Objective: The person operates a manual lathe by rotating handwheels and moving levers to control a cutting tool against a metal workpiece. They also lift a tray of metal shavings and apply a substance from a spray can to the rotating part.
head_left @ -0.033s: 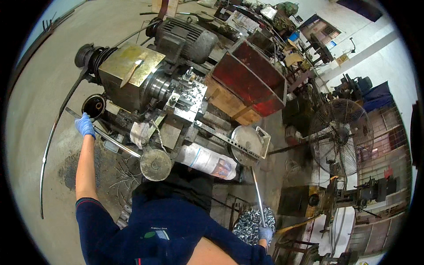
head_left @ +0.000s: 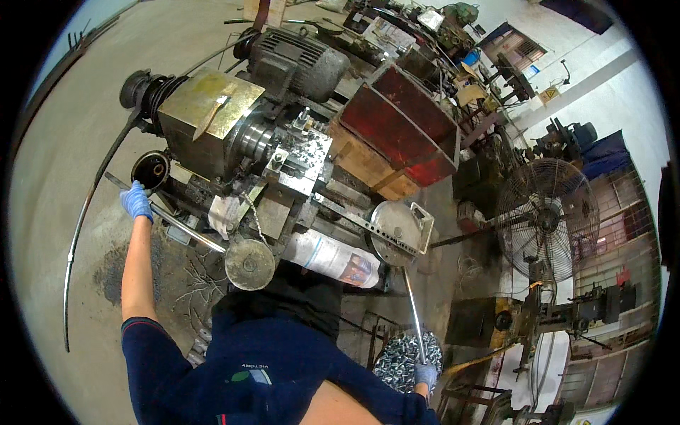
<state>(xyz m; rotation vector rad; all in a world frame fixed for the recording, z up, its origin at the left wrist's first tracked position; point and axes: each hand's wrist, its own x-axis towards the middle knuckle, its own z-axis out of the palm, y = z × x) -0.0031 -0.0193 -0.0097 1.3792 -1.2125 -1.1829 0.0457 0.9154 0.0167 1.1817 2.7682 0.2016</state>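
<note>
My left hand [head_left: 137,201], in a blue glove, is closed around a steel lever rod [head_left: 188,229] that runs to a round metal hub [head_left: 249,265] at the machine's front. At the lower right my gloved right hand [head_left: 425,375] is wrapped round another steel lever rod [head_left: 414,306], which slants up toward a round metal plate [head_left: 391,230]. Beneath that hand is a container of small shiny metal parts [head_left: 397,363]. Between the levers sits the machine's spindle [head_left: 255,139], beside a slide block [head_left: 304,159] littered with metal chips.
A brush [head_left: 211,117] lies on the spindle housing [head_left: 185,134]. Behind stand a motor [head_left: 297,64] and a red metal bin [head_left: 382,131] on wood. A printed sheet [head_left: 333,259] covers the front. To the right is a large fan [head_left: 547,218]; a hose [head_left: 91,202] hangs left.
</note>
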